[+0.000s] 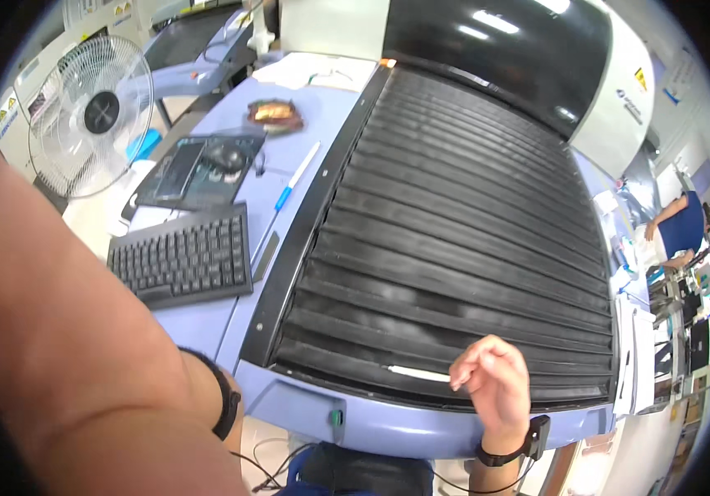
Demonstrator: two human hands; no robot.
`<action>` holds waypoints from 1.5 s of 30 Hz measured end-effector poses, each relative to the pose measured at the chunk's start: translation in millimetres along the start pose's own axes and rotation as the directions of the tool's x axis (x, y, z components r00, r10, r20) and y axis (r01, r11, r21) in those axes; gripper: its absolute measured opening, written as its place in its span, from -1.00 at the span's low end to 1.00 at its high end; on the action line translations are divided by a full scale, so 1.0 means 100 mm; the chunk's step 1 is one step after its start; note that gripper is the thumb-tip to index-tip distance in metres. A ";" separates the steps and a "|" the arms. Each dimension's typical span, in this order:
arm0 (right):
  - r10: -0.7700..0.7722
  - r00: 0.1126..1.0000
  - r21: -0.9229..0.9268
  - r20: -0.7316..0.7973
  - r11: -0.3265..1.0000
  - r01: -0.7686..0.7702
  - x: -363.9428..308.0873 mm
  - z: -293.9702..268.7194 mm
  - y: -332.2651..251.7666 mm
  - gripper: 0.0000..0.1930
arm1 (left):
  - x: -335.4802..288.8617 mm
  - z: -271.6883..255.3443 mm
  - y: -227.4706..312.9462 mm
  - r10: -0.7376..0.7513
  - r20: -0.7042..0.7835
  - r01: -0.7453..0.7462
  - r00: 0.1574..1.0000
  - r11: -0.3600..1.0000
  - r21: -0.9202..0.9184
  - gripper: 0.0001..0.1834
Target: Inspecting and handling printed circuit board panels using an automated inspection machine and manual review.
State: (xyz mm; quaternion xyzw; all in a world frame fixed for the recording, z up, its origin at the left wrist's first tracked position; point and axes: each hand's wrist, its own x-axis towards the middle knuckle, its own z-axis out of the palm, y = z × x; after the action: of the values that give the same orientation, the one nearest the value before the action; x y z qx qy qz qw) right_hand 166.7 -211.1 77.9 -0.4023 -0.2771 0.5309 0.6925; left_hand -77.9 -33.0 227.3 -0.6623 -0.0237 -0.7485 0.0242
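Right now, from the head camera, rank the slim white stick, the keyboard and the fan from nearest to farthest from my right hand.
Nearest your right hand first:
1. Slim white stick: at your fingertips, pointing left.
2. Keyboard: to the left, on the bluish desktop.
3. Fan: farther left, beyond the keyboard.

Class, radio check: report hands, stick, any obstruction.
Right hand at one end of white stick, grip unclear. Left hand mostly hidden. No obstruction visible between right hand and stick.

Stick [419, 374] at bed's [462, 207] nr end, kbd [181, 256] L of bed, mouse [226, 155] bhd kbd
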 end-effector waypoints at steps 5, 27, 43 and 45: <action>0.030 0.999 -0.033 0.010 0.999 -0.030 0.09 -0.13 0.06 -0.83 | 0.12 -0.03 0.08 -0.026 -0.086 0.020 0.996 0.997 -0.071 -0.38; -0.201 0.817 -0.714 0.540 0.404 0.572 2.09 1.69 0.19 -0.70 | -1.88 -2.27 -0.47 -0.622 -0.265 0.587 0.737 0.394 0.707 -0.54; -0.284 0.707 -0.742 0.648 -0.024 0.670 3.79 2.38 1.89 -0.28 | -2.58 -2.43 -0.95 -0.585 -0.496 0.766 0.642 0.493 0.412 -0.50; -0.344 0.674 -0.720 0.654 -0.009 0.694 3.80 2.35 1.98 -0.39 | -2.59 -2.40 -0.99 -0.613 -0.515 0.793 0.599 0.543 0.277 -0.48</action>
State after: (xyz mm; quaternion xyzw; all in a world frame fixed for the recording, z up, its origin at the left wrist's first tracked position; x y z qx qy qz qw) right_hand -17.8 237.3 15.7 -0.5126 -0.7626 -0.0034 0.3946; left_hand -290.6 51.0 -59.4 -0.4175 -0.4721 -0.7675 -0.1172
